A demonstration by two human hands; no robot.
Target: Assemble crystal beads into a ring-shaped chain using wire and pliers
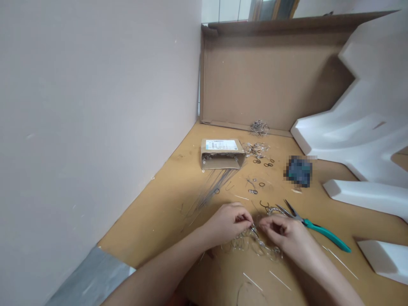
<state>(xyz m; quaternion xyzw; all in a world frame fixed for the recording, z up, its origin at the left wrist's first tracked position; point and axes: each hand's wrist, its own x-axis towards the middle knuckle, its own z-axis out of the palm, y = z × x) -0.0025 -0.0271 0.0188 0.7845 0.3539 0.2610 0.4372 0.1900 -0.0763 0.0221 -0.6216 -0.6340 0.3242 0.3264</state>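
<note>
My left hand (232,219) is closed in a pinch, with a thin dark wire piece (254,230) at its fingertips. Just to the right, my right hand (283,229) also pinches with thumb and finger; what lies between them is too small to make out. Under and between both hands spreads a tangle of fine wire with clear beads (261,246). Green-handled needle-nose pliers (318,228) lie beside my right hand, jaws apart. A dark open ring (264,205) is near the plier tips.
A small cardboard box (222,145) lies on its side, with straight wires (210,189) in front. Dark rings (262,184) and beaded wire heaps (256,149) sit beyond my hands. White foam pieces (366,199) stand right, a cardboard panel (274,80) behind, a pale wall (95,106) left.
</note>
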